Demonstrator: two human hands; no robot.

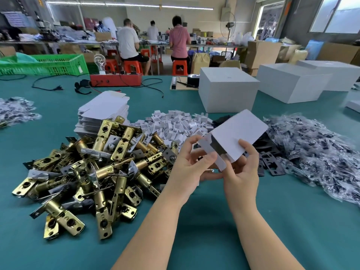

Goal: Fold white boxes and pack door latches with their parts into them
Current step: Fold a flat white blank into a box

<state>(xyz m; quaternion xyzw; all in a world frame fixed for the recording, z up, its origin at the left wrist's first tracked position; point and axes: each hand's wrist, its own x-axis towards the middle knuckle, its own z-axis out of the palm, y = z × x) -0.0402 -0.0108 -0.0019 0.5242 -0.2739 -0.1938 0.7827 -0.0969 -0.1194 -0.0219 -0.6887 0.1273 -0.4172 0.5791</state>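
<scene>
A small white box [238, 131] is held up above the green table, its open end toward me with flaps spread. My right hand [243, 170] grips its lower right side, thumb on top of the panel. My left hand [191, 162] pinches the left end flap between thumb and fingers. A big heap of brass door latches [93, 172] lies to the left. Behind it stands a stack of flat white box blanks [105, 110]. A pile of small white card pieces [175, 123] lies in the middle. Black strike plates [270, 164] lie just right of my hands.
Clear bags of dark parts [315, 152] are heaped at the right, more [15, 110] at the far left. Large white cartons [226, 88] stand behind, a red device [116, 79] and green crate [44, 64] at the far edge. People sit at benches beyond.
</scene>
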